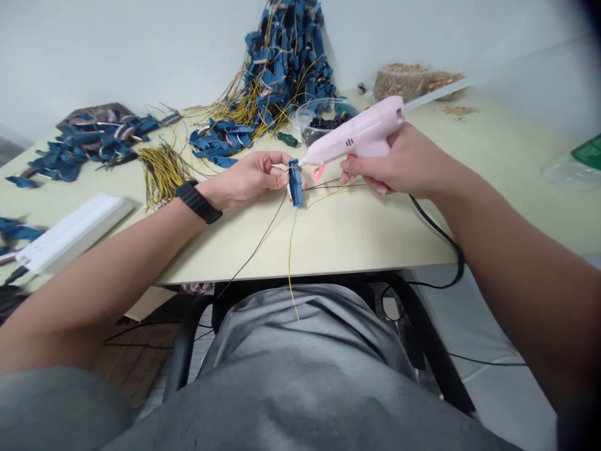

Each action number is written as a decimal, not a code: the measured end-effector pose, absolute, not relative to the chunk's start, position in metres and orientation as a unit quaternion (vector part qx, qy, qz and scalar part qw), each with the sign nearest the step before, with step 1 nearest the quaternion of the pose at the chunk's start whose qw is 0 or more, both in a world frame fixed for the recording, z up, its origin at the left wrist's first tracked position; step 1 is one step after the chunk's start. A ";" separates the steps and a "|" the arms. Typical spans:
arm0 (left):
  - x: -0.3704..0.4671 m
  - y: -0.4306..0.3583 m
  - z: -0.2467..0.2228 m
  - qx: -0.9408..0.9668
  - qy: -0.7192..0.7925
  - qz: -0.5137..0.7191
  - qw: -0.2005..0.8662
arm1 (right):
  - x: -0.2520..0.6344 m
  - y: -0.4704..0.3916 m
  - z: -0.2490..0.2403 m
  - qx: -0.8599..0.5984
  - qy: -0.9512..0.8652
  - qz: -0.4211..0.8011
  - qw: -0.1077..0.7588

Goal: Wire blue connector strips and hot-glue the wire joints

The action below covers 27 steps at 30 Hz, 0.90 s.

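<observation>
Fingertips of the left hand, just left of the frame's centre, are closed on the upper left edge of a blue plastic piece; its lower part is left uncovered below the grip, at the middle of the frame. A pink hot-glue gun is grasped in the right hand, right of centre, and its nozzle is held at the piece's upper end; whether they touch cannot be told.

Small black parts are contained in a round clear tub at the upper centre. Tan granules are held in a clear tub at the upper right.

The blue piece is held nearly upright in the frame, its long axis running from the nozzle down towards the front edge of the table. A black wire is trailed to the lower left, and a yellow wire is hung below the piece. The glue gun is pointed left and slightly downward.
</observation>
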State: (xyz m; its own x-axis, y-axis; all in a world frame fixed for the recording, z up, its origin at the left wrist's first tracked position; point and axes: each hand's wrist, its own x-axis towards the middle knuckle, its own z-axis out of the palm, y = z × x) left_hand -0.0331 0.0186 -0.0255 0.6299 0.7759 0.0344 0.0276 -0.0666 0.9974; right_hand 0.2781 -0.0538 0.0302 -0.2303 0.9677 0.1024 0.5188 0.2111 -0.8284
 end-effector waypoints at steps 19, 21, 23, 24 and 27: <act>-0.039 0.026 -0.030 0.662 0.294 0.305 0.619 | 0.283 -0.061 0.033 -0.510 -0.697 0.360 0.353; -0.039 0.025 -0.030 0.662 0.290 0.305 0.620 | 0.283 -0.062 0.034 -0.506 -0.693 0.367 0.358; -0.039 0.024 -0.030 0.662 0.287 0.309 0.619 | 0.283 -0.062 0.036 -0.505 -0.691 0.374 0.356; -0.039 0.024 -0.030 0.662 0.288 0.313 0.617 | 0.283 -0.061 0.036 -0.506 -0.692 0.375 0.353; -0.039 0.026 -0.032 0.663 0.300 0.320 0.607 | 0.283 -0.059 0.037 -0.511 -0.697 0.377 0.333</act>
